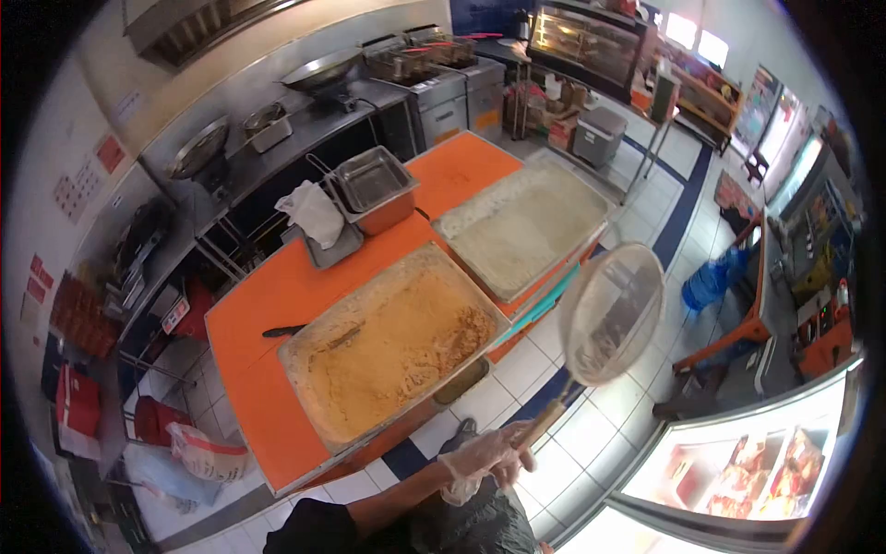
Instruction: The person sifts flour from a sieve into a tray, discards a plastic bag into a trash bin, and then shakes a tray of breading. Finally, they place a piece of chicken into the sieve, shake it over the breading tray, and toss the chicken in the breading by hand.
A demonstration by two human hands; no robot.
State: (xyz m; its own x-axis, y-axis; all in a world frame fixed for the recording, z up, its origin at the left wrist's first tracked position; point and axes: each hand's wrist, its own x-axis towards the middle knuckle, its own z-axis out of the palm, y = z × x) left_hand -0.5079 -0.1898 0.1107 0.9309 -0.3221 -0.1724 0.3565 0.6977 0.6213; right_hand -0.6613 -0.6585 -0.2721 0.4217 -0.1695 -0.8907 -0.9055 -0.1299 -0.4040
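My right hand (484,457), in a thin clear glove, grips the wooden handle of a round wire-mesh skimmer (609,314). The skimmer's basket hangs over the tiled floor, just right of the orange table (268,295), with a few crumbs in the mesh. Nearest to it on the table is a large metal tray of orange-brown breading (392,346). Beyond that sits a second tray of pale flour (521,226). My left hand is out of sight.
A deep steel pan (374,180), a white cloth (314,212) and a black-handled tool (281,331) lie on the table's far side. Woks (323,69) and fryers (434,65) line the back wall. A blue water bottle (711,277) stands on the floor; a lit display case (738,471) is near right.
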